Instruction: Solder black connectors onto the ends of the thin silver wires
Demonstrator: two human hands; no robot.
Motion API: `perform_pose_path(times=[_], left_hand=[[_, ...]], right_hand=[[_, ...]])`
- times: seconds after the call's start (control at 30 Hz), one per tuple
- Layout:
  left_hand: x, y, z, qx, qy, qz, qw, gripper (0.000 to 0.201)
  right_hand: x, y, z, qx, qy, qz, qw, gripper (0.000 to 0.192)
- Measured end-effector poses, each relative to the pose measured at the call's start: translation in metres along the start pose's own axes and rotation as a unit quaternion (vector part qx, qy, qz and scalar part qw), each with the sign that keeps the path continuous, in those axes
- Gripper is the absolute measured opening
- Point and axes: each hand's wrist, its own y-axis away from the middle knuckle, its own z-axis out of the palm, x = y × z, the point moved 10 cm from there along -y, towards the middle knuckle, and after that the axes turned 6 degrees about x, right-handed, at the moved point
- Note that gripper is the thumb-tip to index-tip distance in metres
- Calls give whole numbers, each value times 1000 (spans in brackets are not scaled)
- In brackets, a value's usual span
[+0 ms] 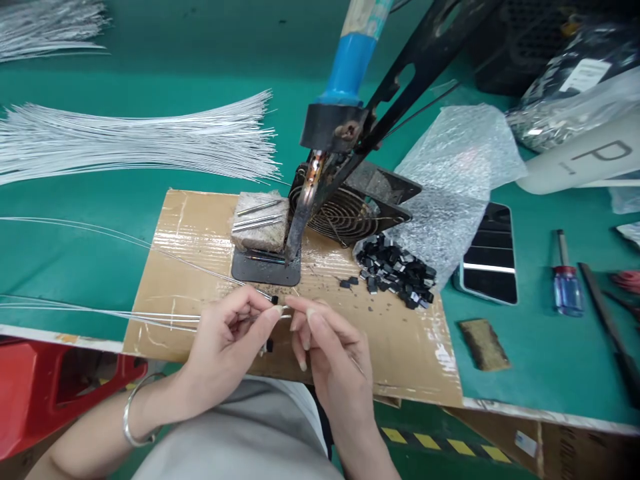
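Head view, left hand: the left hand (227, 337) has thumb and forefinger pinched together on thin white wires (150, 313) near their ends; the other fingers curl loosely under. A metal bangle (131, 420) sits on its wrist.
Head view, right hand: the right hand (327, 347) has thumb and forefinger closed toward the wire tips, fingertips just beside those of the left hand; whether it grips a piece between them I cannot tell.
Head view, wires: they run from the left edge across the table (550, 360) to the hands, above a sheet of taped cardboard (200, 233).
Head view, small black piece: 1 tiny black piece (274, 300) sits at the wire end at the left fingertips; another (269, 345) shows just below the left hand.
Head view, black pieces: a pile of black pieces (397, 270) lies on the cardboard, right of the hands and near them, beside bubble wrap (450, 173).
Head view, soldering iron: a blue-handled soldering iron (345, 73) leans in a black stand, tip down beside a sponge block (260, 223) and a small fan (345, 213).
Head view, surroundings: a bundle of white wires (140, 140) lies at the far left; a phone (493, 257) and a screwdriver (567, 283) lie to the right, well apart from the hands.
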Motion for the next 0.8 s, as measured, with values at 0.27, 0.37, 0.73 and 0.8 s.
perform_pose_path(times=[0.27,0.37,0.73,0.8], left_hand=[[7,0,-4,14,-68,63,996,21],[6,2,-4,6,-89,75,993,19],[12,3,-3,7,-124,115,986,16],[12,3,-2,8,-131,116,984,15]], right_hand=[[-1,4,-3,39,47,6,998,7],[3,4,-3,42,30,29,998,8],[8,4,-1,37,-13,62,997,12],[8,4,-1,38,-14,63,997,14]])
